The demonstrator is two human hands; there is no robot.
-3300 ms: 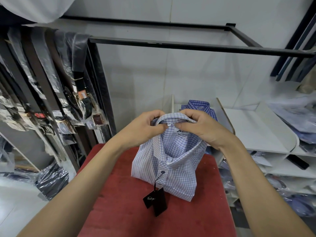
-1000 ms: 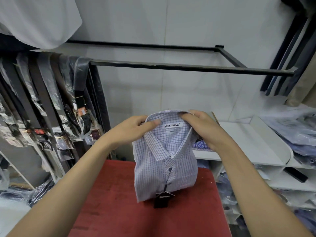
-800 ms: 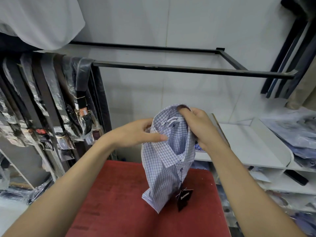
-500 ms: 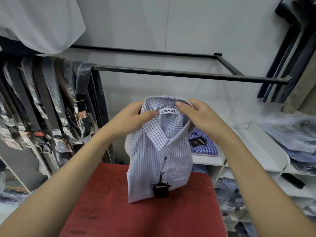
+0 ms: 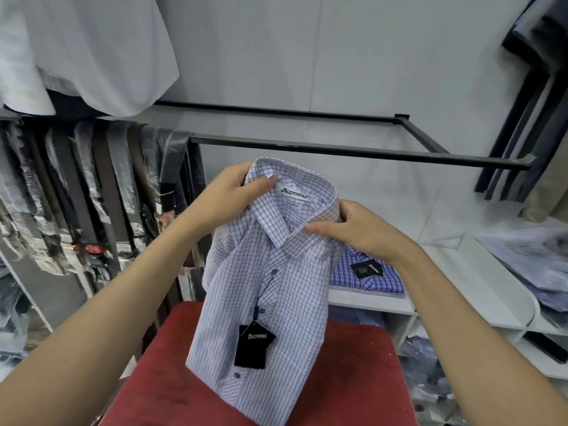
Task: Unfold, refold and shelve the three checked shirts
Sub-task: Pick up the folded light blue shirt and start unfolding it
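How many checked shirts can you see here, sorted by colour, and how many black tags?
Pale checked shirt, held up by left hand and right hand: 1
Darker blue checked shirt, on shelf: 1
Black tags: 3
Total: 5

I see pale wall [image 5: 353, 56] ahead, black rail frame [image 5: 338, 150] fixed to it. Wrapped belts [image 5: 92, 186] hang left. White shelving [image 5: 461, 290] right. Red table [image 5: 353, 379] below.
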